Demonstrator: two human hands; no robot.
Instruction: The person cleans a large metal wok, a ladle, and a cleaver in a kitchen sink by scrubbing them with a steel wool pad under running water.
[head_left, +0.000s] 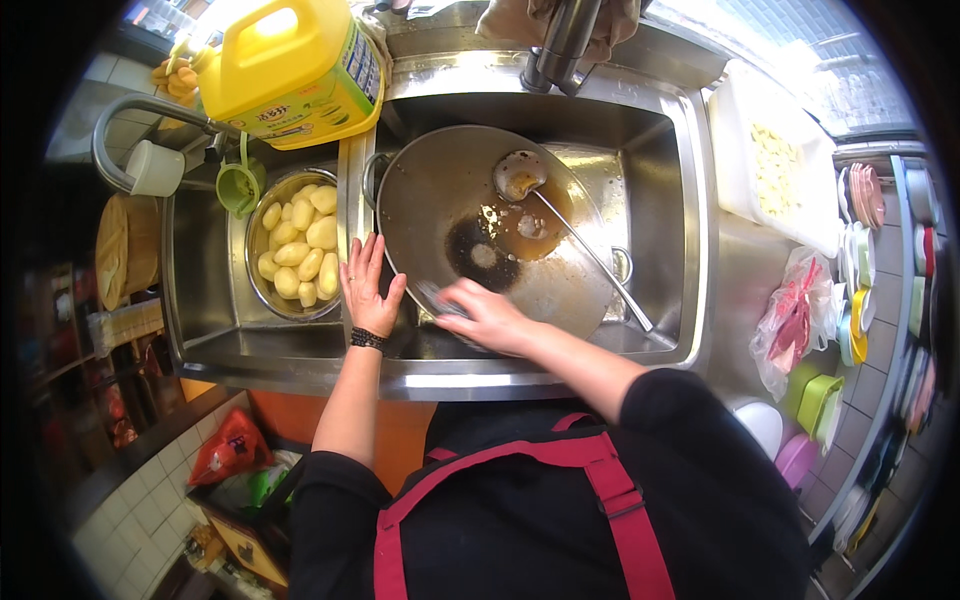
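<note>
A large metal wok (427, 187) lies tilted in the right basin of a stainless steel sink, with brownish water and a dark patch inside. My right hand (484, 319) is blurred at its near left rim, gripping a grey scrubber (448, 301), apparently steel wool. Flat and empty, my left hand (373, 289) is at the wok's left edge over the sink divider; whether it presses on the rim I cannot tell. A long-handled ladle (585, 244) rests across the wok, its bowl in the murky water. Left of the divider, a metal bowl (251, 259) holds several peeled potatoes (304, 214).
A yellow detergent jug (300, 82) stands behind the left basin, near a green cup (240, 184). The faucet (562, 45) rises at the back. On the right are a white tub (735, 165) of pale cut pieces and a plastic bag (791, 315). A round wooden board (124, 251) stands left.
</note>
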